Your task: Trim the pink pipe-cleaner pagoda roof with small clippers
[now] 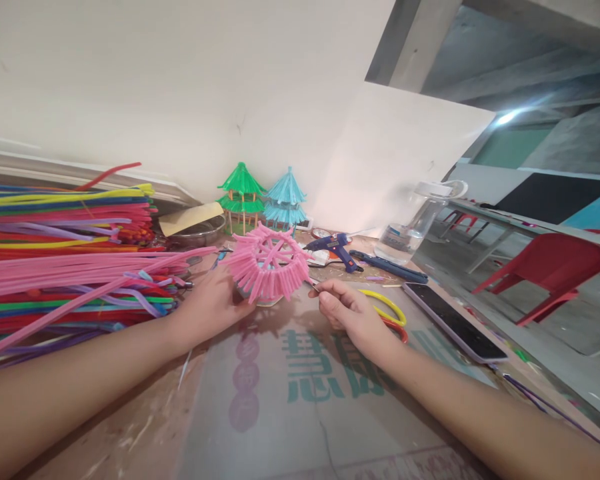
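A pink pipe-cleaner roof [267,265], round with short spokes sticking out all round and a crossed frame in its middle, is above the table mat. My left hand [219,308] grips its left underside; the fingers behind it are partly hidden. At its right edge, my right hand [347,310] is closed in a pinch on something thin that I cannot make out. Scissors [391,308] with yellow and orange handles lie just beyond the right hand, their blades hidden. Behind stand a green pavilion model [241,197] and a light blue pavilion model [287,197].
Bundles of coloured pipe cleaners [70,267] fill the left side. A blue glue gun [337,250], a dark blue long-handled tool [390,267], a water jug [405,227] and a phone [453,320] stand or lie to the right. A metal bowl [200,233] is behind.
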### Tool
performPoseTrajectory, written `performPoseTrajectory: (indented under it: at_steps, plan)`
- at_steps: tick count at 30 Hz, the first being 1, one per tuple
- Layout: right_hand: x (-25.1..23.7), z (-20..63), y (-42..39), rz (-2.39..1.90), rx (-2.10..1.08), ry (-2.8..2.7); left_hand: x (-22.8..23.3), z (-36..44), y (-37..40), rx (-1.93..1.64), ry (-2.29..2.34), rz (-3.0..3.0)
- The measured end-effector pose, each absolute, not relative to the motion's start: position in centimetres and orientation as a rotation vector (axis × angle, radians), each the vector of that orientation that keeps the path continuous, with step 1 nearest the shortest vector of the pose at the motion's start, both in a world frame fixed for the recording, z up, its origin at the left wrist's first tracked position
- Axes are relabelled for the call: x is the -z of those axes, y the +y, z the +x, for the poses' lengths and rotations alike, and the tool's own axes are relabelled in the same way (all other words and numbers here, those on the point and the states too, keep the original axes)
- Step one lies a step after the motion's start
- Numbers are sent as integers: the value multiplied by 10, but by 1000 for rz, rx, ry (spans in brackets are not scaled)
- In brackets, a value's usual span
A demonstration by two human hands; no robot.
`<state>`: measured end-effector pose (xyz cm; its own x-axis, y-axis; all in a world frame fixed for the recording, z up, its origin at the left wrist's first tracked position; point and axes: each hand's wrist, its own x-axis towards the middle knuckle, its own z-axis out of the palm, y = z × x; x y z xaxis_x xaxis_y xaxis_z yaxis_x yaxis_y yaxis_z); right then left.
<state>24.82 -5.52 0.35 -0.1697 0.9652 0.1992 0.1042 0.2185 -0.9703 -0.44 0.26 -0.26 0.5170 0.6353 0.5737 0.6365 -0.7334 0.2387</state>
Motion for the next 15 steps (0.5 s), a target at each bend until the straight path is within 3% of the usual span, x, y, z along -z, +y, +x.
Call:
performPoseTrajectory:
  at_steps: [15]
  plan:
    - [0,250,-53,-1064,-1091,-1503,2,-3,2,1053,-1103,-2758]
